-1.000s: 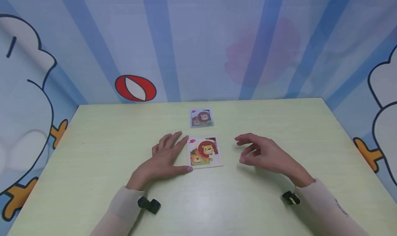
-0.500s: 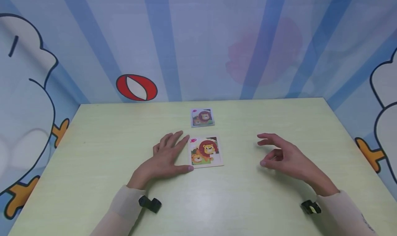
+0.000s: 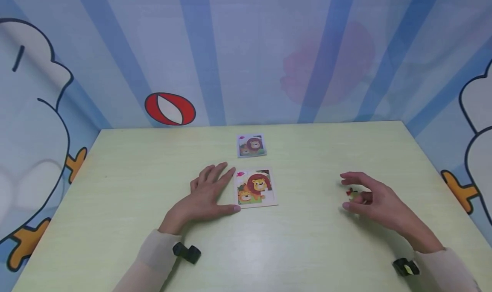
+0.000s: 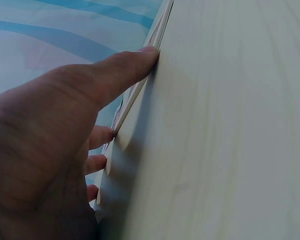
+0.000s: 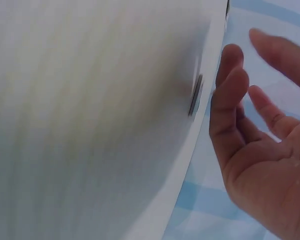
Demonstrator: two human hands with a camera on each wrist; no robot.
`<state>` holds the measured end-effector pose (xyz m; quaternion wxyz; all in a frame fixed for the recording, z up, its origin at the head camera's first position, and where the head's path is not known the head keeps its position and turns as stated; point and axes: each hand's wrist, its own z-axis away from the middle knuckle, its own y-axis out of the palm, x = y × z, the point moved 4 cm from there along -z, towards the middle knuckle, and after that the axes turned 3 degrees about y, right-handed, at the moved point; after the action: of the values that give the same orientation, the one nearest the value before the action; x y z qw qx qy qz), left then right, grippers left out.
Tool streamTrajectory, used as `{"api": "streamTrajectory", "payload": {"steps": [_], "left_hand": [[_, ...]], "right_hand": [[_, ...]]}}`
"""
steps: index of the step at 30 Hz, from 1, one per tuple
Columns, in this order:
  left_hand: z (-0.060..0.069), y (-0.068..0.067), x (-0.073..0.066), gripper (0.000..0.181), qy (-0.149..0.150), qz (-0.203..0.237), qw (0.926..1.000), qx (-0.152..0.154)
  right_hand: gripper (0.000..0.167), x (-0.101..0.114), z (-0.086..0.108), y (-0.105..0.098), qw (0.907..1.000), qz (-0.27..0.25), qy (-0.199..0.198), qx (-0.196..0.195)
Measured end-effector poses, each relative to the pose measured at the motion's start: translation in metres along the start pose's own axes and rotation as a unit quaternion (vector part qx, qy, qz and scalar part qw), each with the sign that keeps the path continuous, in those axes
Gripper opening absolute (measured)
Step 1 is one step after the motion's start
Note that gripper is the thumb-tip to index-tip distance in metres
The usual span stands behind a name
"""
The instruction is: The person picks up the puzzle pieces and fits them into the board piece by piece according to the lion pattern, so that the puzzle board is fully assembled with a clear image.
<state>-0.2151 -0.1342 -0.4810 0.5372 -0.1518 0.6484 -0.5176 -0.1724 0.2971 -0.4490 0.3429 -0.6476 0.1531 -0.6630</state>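
A square lion picture puzzle board (image 3: 253,187) lies flat mid-table, with a bare white patch at its lower right. My left hand (image 3: 205,196) spreads its fingers at the board's left side; thumb and index fingertip touch its left corners, and the left wrist view shows the thumb (image 4: 125,67) against the board's edge. Off to the right, my right hand (image 3: 378,202) hovers with loosely bent fingers over a small puzzle piece (image 3: 351,193), partly hidden by them. Seen from the right wrist, that flat piece (image 5: 196,95) rests on the table, apart from the fingers.
Behind the board lies a smaller card (image 3: 251,145) with a similar lion picture. The pale wooden table (image 3: 153,151) ends at a blue striped backdrop (image 3: 253,53) with printed cartoon figures on both sides.
My right hand has moved well to the right, away from the board, and the small puzzle piece now shows between its fingers. The left hand and board stay put.
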Motion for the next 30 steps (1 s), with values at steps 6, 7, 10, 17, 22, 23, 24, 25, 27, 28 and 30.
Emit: {"api": "streamTrajectory", "payload": {"steps": [6,7,10,17,22,23,24,25,27,28,30], "left_hand": [[0.0,-0.001,-0.001,0.105,-0.004,-0.009,0.9999,0.006],[-0.001,-0.001,-0.001,0.105,-0.006,-0.01,0.9999,0.007],[-0.001,-0.001,-0.001,0.104,-0.009,-0.015,0.9998,0.009],[0.0,-0.001,-0.002,0.104,-0.008,-0.009,0.9999,0.009],[-0.001,-0.001,-0.002,0.105,-0.007,-0.01,0.9999,0.009],[-0.001,-0.001,-0.002,0.105,-0.007,-0.01,0.9999,0.009],[-0.001,-0.001,-0.002,0.105,-0.007,-0.011,0.9999,0.009],[-0.001,-0.001,-0.002,0.105,-0.008,-0.011,0.9999,0.01],[-0.001,0.0,-0.002,0.105,-0.009,-0.012,0.9998,0.01],[-0.001,-0.001,-0.002,0.105,-0.01,-0.012,0.9998,0.01],[-0.001,-0.001,-0.002,0.105,-0.011,-0.011,0.9998,0.011]], "right_hand": [[0.064,-0.009,0.002,-0.005,0.9966,0.066,0.05,-0.009],[0.063,-0.01,0.002,-0.005,0.9956,0.077,0.052,-0.008],[0.06,-0.011,0.002,-0.006,0.993,0.106,0.051,-0.009],[0.057,-0.013,0.0,-0.009,0.988,0.143,0.058,-0.008],[0.051,-0.015,-0.001,-0.009,0.9859,0.157,0.057,-0.007],[0.049,-0.015,-0.001,-0.009,0.9855,0.161,0.053,-0.007],[0.046,-0.015,-0.002,-0.008,0.9855,0.162,0.05,-0.007],[0.044,-0.015,-0.002,-0.008,0.9854,0.163,0.048,-0.007],[0.041,-0.015,-0.003,-0.008,0.9853,0.165,0.044,-0.006],[0.039,-0.015,-0.003,-0.008,0.9854,0.165,0.043,-0.006],[0.039,-0.016,-0.004,-0.008,0.986,0.162,0.042,-0.003]]}}
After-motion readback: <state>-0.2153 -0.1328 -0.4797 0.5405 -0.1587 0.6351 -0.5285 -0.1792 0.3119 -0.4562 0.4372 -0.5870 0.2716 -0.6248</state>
